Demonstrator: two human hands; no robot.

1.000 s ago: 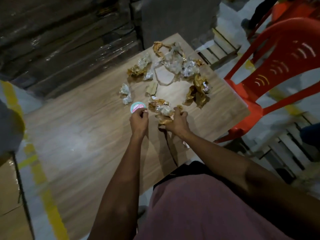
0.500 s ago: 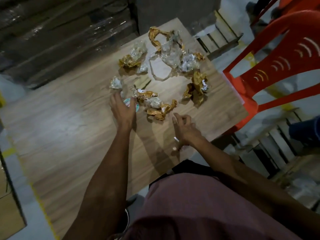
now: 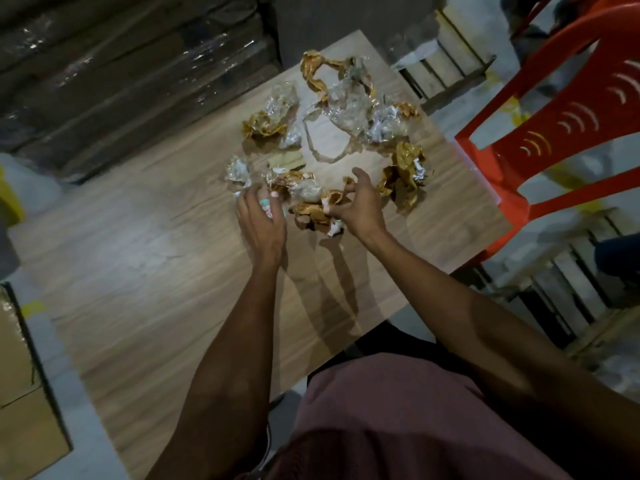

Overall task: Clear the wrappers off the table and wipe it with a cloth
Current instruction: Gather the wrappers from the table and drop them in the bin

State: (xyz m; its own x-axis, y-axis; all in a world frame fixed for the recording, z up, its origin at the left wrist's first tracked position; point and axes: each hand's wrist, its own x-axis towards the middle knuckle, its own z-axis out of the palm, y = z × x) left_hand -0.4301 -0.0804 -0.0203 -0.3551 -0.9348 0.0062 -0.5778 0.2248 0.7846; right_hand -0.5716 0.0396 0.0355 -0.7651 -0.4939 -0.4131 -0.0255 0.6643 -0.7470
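Several crumpled gold and clear wrappers lie on the far right part of the wooden table (image 3: 138,289). My right hand (image 3: 360,206) has its fingers curled into the nearest gold wrapper clump (image 3: 311,206), gripping it. My left hand (image 3: 259,220) lies over a small round teal and pink lid (image 3: 273,207), fingers spread on top of it. A silver wrapper (image 3: 237,173) sits just beyond my left fingertips. More wrappers: a gold one (image 3: 403,174) to the right, a gold and clear pair (image 3: 268,116) farther back, a clear plastic heap (image 3: 349,105) at the far end. No cloth is in view.
A red plastic chair (image 3: 561,109) stands right beside the table's right edge. Dark wrapped stacks (image 3: 121,74) rise behind the table. A cardboard box (image 3: 24,393) sits at the lower left. Wooden pallets (image 3: 571,292) lie on the floor to the right.
My right hand moved forward from the table's near edge and closed on the nearest gold wrapper clump. My left hand stayed over the round lid.
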